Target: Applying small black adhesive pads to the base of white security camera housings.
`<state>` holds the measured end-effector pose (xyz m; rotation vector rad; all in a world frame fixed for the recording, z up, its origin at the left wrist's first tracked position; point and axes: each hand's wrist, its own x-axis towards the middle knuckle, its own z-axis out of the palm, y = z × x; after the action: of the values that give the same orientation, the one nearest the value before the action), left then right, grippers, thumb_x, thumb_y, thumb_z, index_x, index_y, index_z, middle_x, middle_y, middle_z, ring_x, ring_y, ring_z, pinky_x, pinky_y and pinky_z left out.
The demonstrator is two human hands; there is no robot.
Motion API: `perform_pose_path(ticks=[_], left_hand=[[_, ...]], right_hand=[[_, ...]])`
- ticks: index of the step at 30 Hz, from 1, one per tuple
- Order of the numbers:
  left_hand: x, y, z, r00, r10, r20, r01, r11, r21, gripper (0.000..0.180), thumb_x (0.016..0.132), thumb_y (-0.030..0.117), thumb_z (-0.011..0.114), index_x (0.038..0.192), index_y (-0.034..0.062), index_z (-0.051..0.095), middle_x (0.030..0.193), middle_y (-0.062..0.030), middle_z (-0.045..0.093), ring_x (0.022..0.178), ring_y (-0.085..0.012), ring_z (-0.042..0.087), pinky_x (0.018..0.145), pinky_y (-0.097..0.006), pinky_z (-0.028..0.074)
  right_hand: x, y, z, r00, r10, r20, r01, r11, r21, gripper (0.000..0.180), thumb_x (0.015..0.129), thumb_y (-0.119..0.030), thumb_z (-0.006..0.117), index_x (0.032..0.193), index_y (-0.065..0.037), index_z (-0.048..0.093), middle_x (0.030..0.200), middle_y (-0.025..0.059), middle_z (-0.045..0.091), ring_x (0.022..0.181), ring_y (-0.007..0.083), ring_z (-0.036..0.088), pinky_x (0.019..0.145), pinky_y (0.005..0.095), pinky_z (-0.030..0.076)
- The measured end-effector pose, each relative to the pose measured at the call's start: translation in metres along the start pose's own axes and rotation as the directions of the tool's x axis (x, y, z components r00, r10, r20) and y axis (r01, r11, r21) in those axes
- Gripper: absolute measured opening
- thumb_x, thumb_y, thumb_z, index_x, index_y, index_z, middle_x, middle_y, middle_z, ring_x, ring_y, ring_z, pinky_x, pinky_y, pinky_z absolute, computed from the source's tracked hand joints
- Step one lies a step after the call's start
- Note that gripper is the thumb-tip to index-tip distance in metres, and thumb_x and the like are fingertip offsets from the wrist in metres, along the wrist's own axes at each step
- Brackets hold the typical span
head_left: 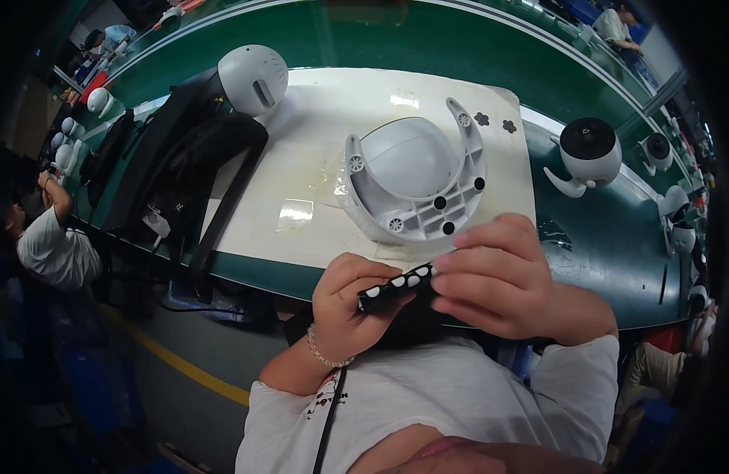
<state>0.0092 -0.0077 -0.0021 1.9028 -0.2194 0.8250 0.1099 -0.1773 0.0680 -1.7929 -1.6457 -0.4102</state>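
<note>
My left hand (pixel 350 304) is closed round a black strip (pixel 393 288) with a row of white round spots, held just off the table's near edge. My right hand (pixel 499 280) is at the strip's right end, its fingers bent together at the strip; whatever they pinch is hidden. Just beyond, a white curved plastic housing (pixel 412 170) lies on the mat, its ribbed underside showing and a smooth rounded shell inside the curve. Several round recesses show on it. Black round pads (pixel 439 203) sit in some; a ribbed recess (pixel 396 224) on the near left has none.
Under the housing is a white mat (pixel 301 174) with clear tape patches. Two dark flower-shaped pieces (pixel 481 118) lie at its far right. At left are a white rounded unit (pixel 254 79) and black parts (pixel 175 158); a white-and-black unit (pixel 589 154) stands right. Another person (pixel 56 245) works at far left.
</note>
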Motion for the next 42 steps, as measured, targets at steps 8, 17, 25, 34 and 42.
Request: perform_pose_path(ticks=[8,17,25,34,42], left_hand=[[-0.003,0.0,0.003,1.0,0.018,0.001,-0.018,1.0,-0.001,0.027,0.057,0.006,0.076,0.079,0.0044,0.06,0.075,-0.0032,0.057,0.064,-0.019,0.049,0.059,-0.029,0.037],[0.006,0.0,0.004,0.994,0.089,0.069,-0.095,0.991,0.098,0.026,0.054,0.005,0.073,0.074,0.0058,0.057,0.081,-0.0015,0.059,0.069,-0.0192,0.049,0.067,-0.032,0.033],[0.01,0.006,0.001,0.989,0.073,0.129,-0.088,0.99,0.112,0.023,0.053,0.006,0.073,0.071,0.0066,0.057,0.08,0.0006,0.059,0.071,-0.0183,0.05,0.069,-0.033,0.032],[0.008,0.002,0.004,0.983,0.13,0.132,-0.151,0.975,0.163,0.021,0.054,0.009,0.07,0.072,0.0071,0.06,0.079,0.001,0.061,0.068,-0.0175,0.049,0.071,-0.034,0.031],[0.006,-0.001,0.003,0.982,0.098,0.161,-0.126,0.977,0.173,0.021,0.053,0.007,0.067,0.074,0.0075,0.061,0.079,0.0016,0.06,0.069,-0.0174,0.049,0.072,-0.034,0.031]], right_hand=[[-0.023,0.003,0.024,0.967,-0.192,-0.166,0.129,0.935,-0.33,0.013,0.066,-0.014,0.064,0.079,-0.014,0.065,0.094,-0.004,0.062,0.09,0.0125,0.052,0.081,0.0314,0.031],[-0.006,0.0,0.02,0.982,-0.064,-0.18,0.054,0.997,-0.061,0.02,0.067,-0.017,0.062,0.087,-0.016,0.063,0.089,-0.0033,0.062,0.084,0.0126,0.054,0.071,0.0291,0.027],[-0.015,0.002,0.026,0.959,-0.137,-0.249,0.156,0.986,0.056,0.017,0.068,-0.01,0.061,0.084,-0.016,0.056,0.082,-0.0055,0.06,0.078,0.0124,0.055,0.071,0.03,0.029],[-0.011,-0.007,0.031,0.957,0.278,-0.085,-0.161,0.752,0.64,0.045,0.068,0.005,0.063,0.107,-0.007,0.042,0.092,0.0101,0.051,0.086,0.0267,0.052,0.071,0.034,0.041],[-0.008,-0.008,0.035,0.975,-0.042,-0.219,0.142,0.874,0.465,0.049,0.062,0.006,0.063,0.106,-0.007,0.047,0.078,0.0084,0.052,0.056,0.0205,0.051,0.052,0.0316,0.041]])
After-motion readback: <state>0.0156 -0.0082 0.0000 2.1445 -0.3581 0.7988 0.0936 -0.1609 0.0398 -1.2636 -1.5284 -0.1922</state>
